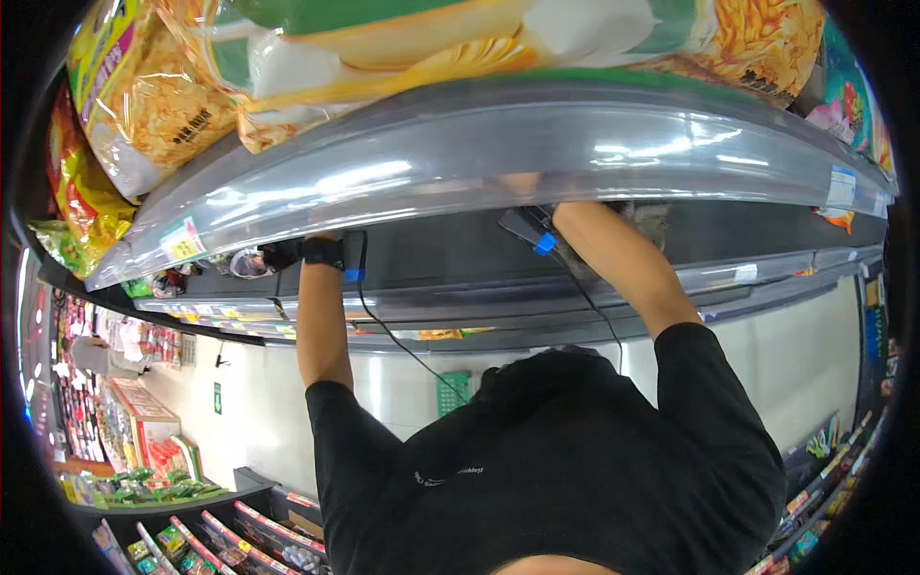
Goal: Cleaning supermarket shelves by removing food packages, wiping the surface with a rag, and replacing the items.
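Both my arms reach under the clear plastic front strip (460, 158) of an upper shelf, over a dark lower shelf board (438, 251). Mostly hidden behind the strip is my left hand (323, 235); its wrist wears a black band (323, 251) and a black device (354, 255) with blue tape. Only a blurred patch of my right hand (521, 185) shows through the plastic. At that wrist sits another black device (525, 226) with blue tape. What either hand holds is hidden. Left of my left wrist lies a clear-wrapped package (248, 263); a greyish item (648, 223) is partly visible behind my right forearm.
Large bags of snack food (165, 108) fill the upper shelf. Cables (402, 345) trail from both wrist devices towards my body. A green plastic basket (451, 392) is on the pale floor (273, 410). Product racks (215, 535) stand behind; a person (100, 356) is farther off left.
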Motion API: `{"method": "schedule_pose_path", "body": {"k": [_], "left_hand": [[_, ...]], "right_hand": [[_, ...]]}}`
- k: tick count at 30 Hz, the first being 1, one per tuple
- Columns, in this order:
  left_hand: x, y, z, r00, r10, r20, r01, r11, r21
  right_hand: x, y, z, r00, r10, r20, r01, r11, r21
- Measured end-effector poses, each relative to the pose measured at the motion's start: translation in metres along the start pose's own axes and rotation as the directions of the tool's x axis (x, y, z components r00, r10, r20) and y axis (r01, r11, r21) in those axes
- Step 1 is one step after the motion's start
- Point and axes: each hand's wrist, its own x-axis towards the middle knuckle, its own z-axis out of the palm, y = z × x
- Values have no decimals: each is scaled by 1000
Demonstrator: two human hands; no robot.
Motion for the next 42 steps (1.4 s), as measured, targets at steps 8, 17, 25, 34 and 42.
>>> {"method": "schedule_pose_path", "body": {"k": [8,17,25,34,42], "left_hand": [[-53,8,-43,865,317,-389,-201,929,310],[-168,191,-148,825,-401,-398,42,746,-664],[-270,299,-118,827,-477,-299,95,642,-761],[-339,456,-41,973,58,-225,-218,559,-800],[-341,611,-26,799,482,-360,-486,163,-859]], "right_hand": [[-26,-14,37,997,-49,64,44,997,63],[-128,-26,36,1000,-18,23,18,1000,18],[-284,-19,-30,990,143,5,-141,982,-124],[-478,41,-131,874,191,-447,-267,957,-111],[-631,40,-162,548,378,-746,-407,900,158]]}}
